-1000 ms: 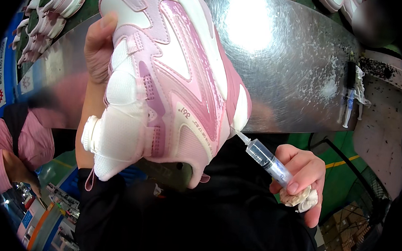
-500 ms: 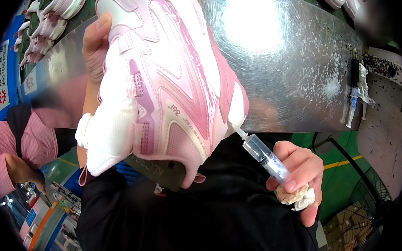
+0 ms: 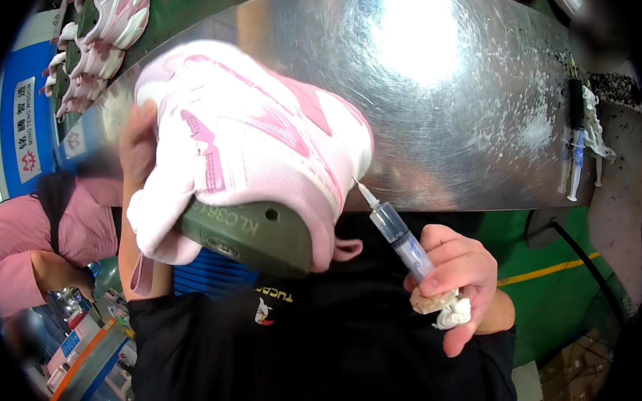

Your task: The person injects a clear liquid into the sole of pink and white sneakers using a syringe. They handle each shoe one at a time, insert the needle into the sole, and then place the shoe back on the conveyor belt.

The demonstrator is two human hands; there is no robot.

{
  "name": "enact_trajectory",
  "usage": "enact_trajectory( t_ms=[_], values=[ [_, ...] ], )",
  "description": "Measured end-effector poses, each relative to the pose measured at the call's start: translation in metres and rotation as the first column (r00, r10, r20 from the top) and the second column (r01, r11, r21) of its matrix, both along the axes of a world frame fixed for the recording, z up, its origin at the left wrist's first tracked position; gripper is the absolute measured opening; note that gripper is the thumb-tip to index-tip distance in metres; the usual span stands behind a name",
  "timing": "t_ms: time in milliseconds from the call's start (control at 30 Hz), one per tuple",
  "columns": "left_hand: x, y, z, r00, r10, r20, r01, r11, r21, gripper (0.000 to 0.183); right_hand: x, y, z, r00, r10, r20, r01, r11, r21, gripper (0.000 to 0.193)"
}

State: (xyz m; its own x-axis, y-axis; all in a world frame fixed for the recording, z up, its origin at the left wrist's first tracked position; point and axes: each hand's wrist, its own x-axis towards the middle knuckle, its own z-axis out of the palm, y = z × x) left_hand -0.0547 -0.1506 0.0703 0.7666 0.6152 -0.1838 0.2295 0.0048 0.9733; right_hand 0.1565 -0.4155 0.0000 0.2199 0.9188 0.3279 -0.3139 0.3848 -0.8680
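Note:
My left hand (image 3: pixel 139 141) grips a pink and white sneaker (image 3: pixel 266 135) by its toe side, thumb showing and the other fingers hidden behind it. A dark green shoe last (image 3: pixel 249 233) fills the sneaker's opening, which faces me. My right hand (image 3: pixel 454 275) is closed around a clear syringe (image 3: pixel 401 242) with a dark plunger seal and blue marks on its barrel. The syringe's tapered tip is at the heel edge of the sneaker; whether it touches I cannot tell. A crumpled whitish wad (image 3: pixel 443 307) sits at the plunger end, in the same hand.
Beneath the sneaker lies a scratched metal table (image 3: pixel 472 136) with white residue. Another syringe (image 3: pixel 577 154) lies at its right edge beside white scraps (image 3: pixel 596 129). More pink sneakers (image 3: pixel 107 33) stand at the far left. A person in a pink sleeve (image 3: pixel 70 222) is at left.
The sneaker has tilted and moved lower, showing more of the green last. My right hand and the syringe have shifted slightly left, the tip staying by the heel edge.

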Motion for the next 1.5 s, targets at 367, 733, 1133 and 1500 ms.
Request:
enact_trajectory(
  t_ms=[367,733,1133,1500],
  values=[
    [-0.012,-0.041,-0.001,0.972,0.154,-0.177,-0.032,0.834,0.551,0.033,-0.014,0.025,-0.001,0.992,-0.026,0.120,0.027,1.000,0.001,0.061],
    [-0.067,-0.110,-0.034,0.927,0.375,-0.021,-0.249,0.571,-0.783,0.080,-0.023,0.028,0.019,0.983,-0.018,0.182,0.028,0.998,-0.050,0.061],
    [-0.060,-0.123,-0.063,0.961,0.249,0.122,0.098,0.108,-0.989,0.084,-0.021,0.016,0.071,0.962,0.205,0.178,-0.161,0.960,-0.231,0.060],
    [-0.013,-0.136,-0.081,0.904,0.103,0.415,0.412,0.051,-0.910,0.049,-0.009,-0.025,0.132,0.920,0.238,0.310,-0.075,0.885,-0.459,0.065]
  ],
)
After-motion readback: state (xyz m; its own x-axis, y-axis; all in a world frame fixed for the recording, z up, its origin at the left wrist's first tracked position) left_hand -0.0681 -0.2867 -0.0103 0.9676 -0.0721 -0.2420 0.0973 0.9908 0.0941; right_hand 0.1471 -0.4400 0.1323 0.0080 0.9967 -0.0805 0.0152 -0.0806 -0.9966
